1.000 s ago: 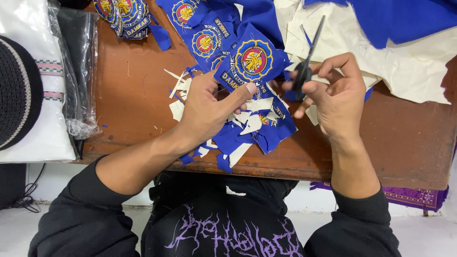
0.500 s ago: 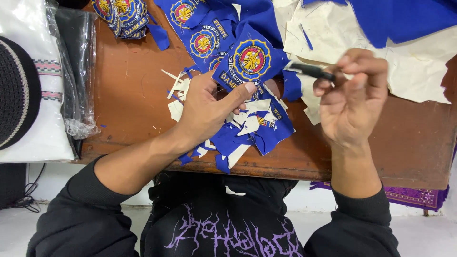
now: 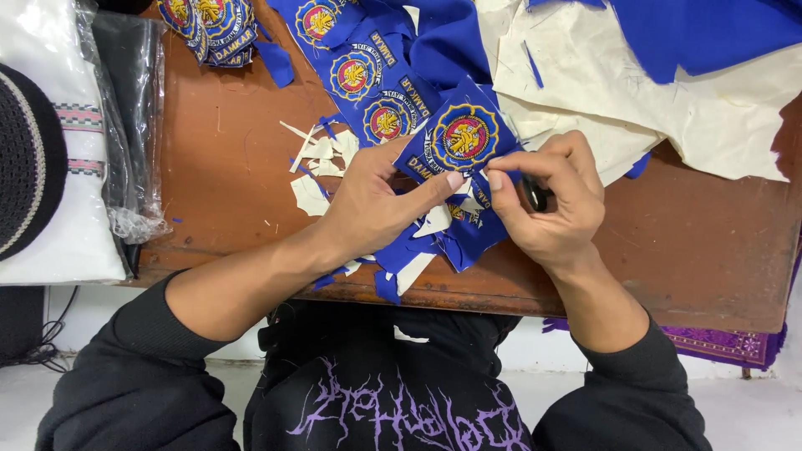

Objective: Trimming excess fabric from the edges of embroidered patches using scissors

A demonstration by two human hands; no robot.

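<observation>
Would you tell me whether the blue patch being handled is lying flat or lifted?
Lifted: left hand and right hand pinch the blue patch's lower edge.

Two hands work at the brown table (image 3: 225,167): the left hand (image 3: 372,205) and the right hand (image 3: 547,200). Four round-emblem blue patches (image 3: 464,138) show in the strip on it, a stack of cut patches (image 3: 205,21) at its far-left corner, one black cap (image 3: 25,159) left of it.

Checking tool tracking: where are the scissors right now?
In the head view, the black-handled scissors sit tucked inside the right hand, right of centre on the brown table, just beside the blue patch that both hands pinch; their blades are hidden.
</observation>
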